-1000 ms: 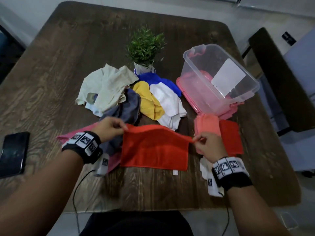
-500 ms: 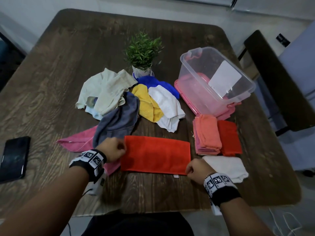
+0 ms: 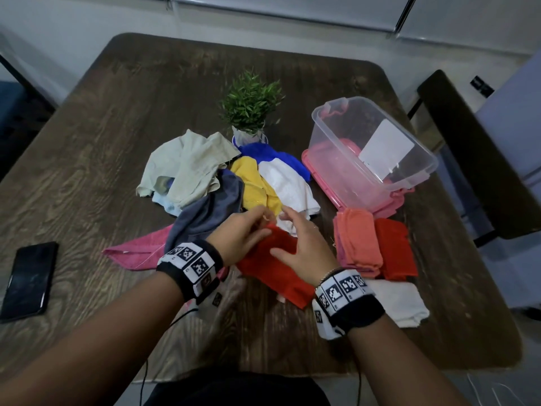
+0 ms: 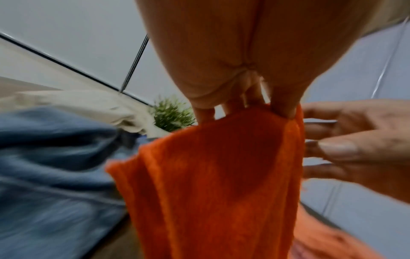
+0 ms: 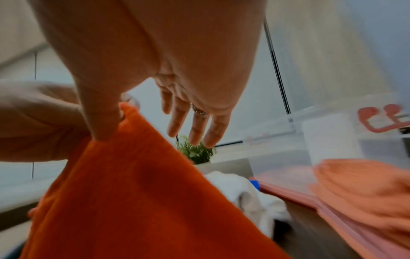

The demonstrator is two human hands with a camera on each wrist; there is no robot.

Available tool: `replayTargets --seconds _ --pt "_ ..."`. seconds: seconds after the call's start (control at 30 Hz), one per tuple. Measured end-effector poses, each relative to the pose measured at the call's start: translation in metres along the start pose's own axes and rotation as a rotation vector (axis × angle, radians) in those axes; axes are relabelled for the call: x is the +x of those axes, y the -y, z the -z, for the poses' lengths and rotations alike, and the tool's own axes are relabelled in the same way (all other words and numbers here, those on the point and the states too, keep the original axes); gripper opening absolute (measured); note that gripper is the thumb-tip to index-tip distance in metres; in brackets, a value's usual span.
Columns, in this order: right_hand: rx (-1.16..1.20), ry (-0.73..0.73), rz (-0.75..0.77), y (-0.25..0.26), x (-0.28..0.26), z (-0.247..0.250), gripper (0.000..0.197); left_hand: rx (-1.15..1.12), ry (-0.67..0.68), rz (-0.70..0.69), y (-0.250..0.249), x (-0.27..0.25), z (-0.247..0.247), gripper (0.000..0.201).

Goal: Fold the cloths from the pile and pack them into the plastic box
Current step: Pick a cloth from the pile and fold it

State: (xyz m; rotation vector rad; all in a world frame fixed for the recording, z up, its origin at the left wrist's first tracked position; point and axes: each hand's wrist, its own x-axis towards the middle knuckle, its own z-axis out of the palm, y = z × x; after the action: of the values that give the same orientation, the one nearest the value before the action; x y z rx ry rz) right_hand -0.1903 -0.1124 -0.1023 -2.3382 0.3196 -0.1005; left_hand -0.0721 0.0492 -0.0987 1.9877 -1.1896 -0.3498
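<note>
While the left hand (image 3: 238, 238) pinches the top edge of the orange-red cloth (image 3: 275, 268) between thumb and fingertips and lifts it off the wooden table (image 3: 87, 159), the right hand (image 3: 304, 247) lies against the cloth's right side with its fingers straight and spread, only the thumb pressing the fabric. The head view shows both wrists close together over the near middle of the table; the left wrist view alone shows the curled fingertips (image 4: 205, 113) gripping the hem, and the right wrist view shows the straight fingers (image 5: 195, 129) clear of the cloth. The clear plastic box (image 3: 371, 150) sits on a pink lid at the far right and holds no cloths that can be made out. Folded cloths (image 3: 371, 244) lie just in front of it, and the unfolded pile (image 3: 222, 177) lies beyond the hands.
</note>
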Motion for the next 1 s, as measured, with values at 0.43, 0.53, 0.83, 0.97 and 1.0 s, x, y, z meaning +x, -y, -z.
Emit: replayTargets --seconds 0.43,0.53,0.83,0.97,1.0 --pt "0.168 -0.314 0.04 0.032 0.002 0.084 0.023 -0.053 -0.326 0.011 -0.014 0.018 0.055 0.01" --pt "0.181 -0.328 0.063 0.038 0.004 0.09 0.018 -0.102 -0.377 -0.001 -0.023 0.025 0.062 0.013" --pt "0.159 -0.312 0.112 0.052 -0.002 0.107 0.012 -0.406 -0.391 -0.008 -0.034 0.019 0.078 0.012" --pt "0.073 -0.286 0.129 0.055 -0.002 0.112 0.02 -0.418 -0.331 0.019 -0.031 0.018 0.082 0.013" --pt "0.05 -0.294 0.137 0.056 -0.002 0.113 0.023 -0.413 -0.318 0.025 -0.031 0.018 0.083 0.013"
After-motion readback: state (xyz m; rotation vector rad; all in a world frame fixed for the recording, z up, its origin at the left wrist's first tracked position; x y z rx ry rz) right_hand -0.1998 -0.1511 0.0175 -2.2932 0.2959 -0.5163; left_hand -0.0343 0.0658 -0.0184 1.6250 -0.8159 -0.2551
